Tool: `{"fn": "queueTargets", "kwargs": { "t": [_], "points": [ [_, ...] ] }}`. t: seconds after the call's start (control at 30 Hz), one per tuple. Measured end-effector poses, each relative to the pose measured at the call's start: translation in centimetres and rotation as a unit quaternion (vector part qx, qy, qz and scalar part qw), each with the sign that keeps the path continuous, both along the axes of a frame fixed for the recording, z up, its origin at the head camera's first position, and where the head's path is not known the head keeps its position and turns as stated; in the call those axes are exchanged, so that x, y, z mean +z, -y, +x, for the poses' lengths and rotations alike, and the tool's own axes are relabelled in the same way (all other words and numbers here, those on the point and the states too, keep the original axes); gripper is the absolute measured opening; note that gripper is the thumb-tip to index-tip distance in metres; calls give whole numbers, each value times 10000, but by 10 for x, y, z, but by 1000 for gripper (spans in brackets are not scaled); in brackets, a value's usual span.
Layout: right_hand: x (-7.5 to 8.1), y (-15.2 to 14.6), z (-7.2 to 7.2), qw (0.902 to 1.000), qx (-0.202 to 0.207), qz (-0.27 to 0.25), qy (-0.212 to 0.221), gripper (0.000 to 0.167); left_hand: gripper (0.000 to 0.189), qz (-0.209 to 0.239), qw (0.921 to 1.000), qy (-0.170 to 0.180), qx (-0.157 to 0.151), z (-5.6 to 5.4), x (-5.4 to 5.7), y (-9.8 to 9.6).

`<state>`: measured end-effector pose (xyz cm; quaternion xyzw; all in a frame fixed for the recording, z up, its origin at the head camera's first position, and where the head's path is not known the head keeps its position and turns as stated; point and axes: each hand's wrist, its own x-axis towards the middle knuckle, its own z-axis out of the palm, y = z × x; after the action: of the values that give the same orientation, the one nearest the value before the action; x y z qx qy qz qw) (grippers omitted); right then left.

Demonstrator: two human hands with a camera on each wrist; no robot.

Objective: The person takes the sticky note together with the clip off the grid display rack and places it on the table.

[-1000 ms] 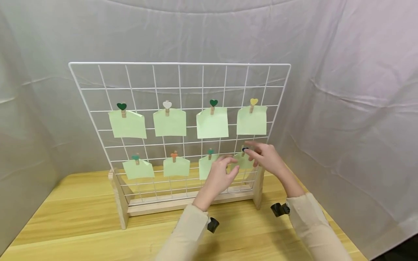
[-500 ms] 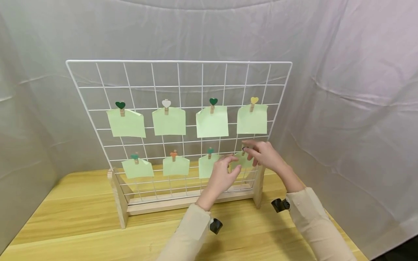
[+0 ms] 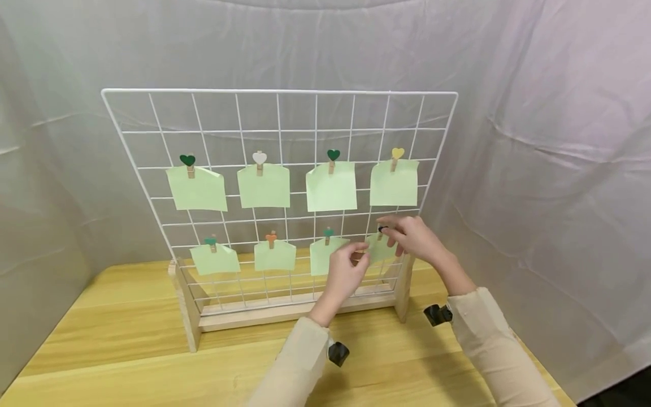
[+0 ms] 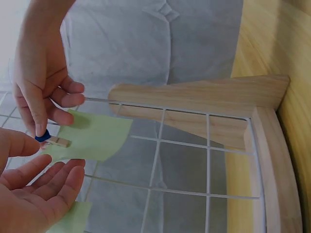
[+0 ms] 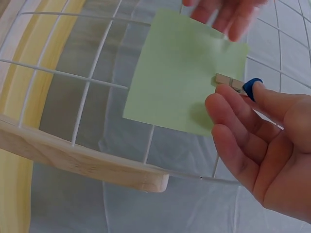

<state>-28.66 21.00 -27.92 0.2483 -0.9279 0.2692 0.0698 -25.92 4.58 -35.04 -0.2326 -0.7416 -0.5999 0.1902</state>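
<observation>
- Compared with half a second ago, the left hand's thumb and forefinger have drawn closer together; the right hand stays at the clip.
- The left fingers are loosely curved beside the note, thumb and forefinger slightly apart; whether they touch it, I cannot tell.
- The right thumb and forefinger pinch the clip's blue heart, the other fingers loosely bent.
- The clip, small and wooden, sits at the note's top edge.
- The note, pale green paper, hangs at the right end of the rack's lower row.
</observation>
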Motion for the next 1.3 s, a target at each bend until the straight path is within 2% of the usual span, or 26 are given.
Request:
{"fn": "queueTargets", "kwargs": {
  "t": [0.23,0.43,0.53,0.77,1.07,1.3],
  "points": [
    [2,1,0,9997,-136,198,-58,28,25,-87,9999,45,56,-4,-1,-2],
    [-2,4,0,9993,-259,117,-253,20,31,-165,9997,148,133,-5,-3,-5],
    [-5,5,0,9989,-313,80,-353,19,33,-205,9995,87,234,-5,-3,-6],
    [-10,6,0,9954,-332,-96,-889,14,33,-295,9989,-60,370,-8,-1,-6],
    [-18,7,2,9820,-415,-429,-1791,9,33,-209,9994,-99,276,-7,-2,-5],
    [-24,6,4,9597,-313,-942,-2631,6,34,-74,9996,-190,216,-5,-5,-6]
  ]
}}
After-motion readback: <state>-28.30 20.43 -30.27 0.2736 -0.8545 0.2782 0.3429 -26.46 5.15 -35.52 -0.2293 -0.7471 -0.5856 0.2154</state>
